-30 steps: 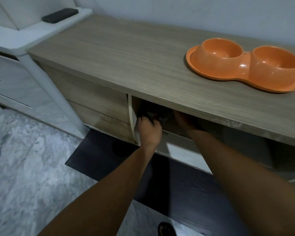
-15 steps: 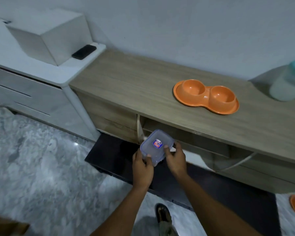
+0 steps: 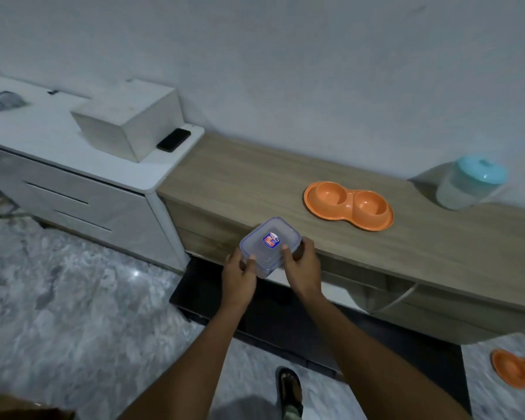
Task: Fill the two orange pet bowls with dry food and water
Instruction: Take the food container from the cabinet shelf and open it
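An orange double pet bowl (image 3: 348, 205) rests on the wooden bench top (image 3: 240, 180), both of its cups bare inside. I hold a clear plastic food container (image 3: 270, 245) with a snap lid and a red-and-blue sticker over the bench's front edge. My left hand (image 3: 238, 275) grips its near left corner, and my right hand (image 3: 302, 265) clasps its right side. The lid is on, and I cannot make out what is inside. A clear jug with a teal lid (image 3: 470, 183) stands at the back right of the bench.
A white cabinet (image 3: 73, 189) with a white box (image 3: 131, 122) and a black phone (image 3: 174, 140) adjoins the bench on the left. Below the bench lie an open compartment and a dark mat (image 3: 270, 316). A second orange bowl (image 3: 519, 374) sits on the marble floor at right.
Both hands came out of the compartment under the bench holding the container and lifted it to the bench's front edge. The view pulled back, bringing the jug and floor bowl into sight.
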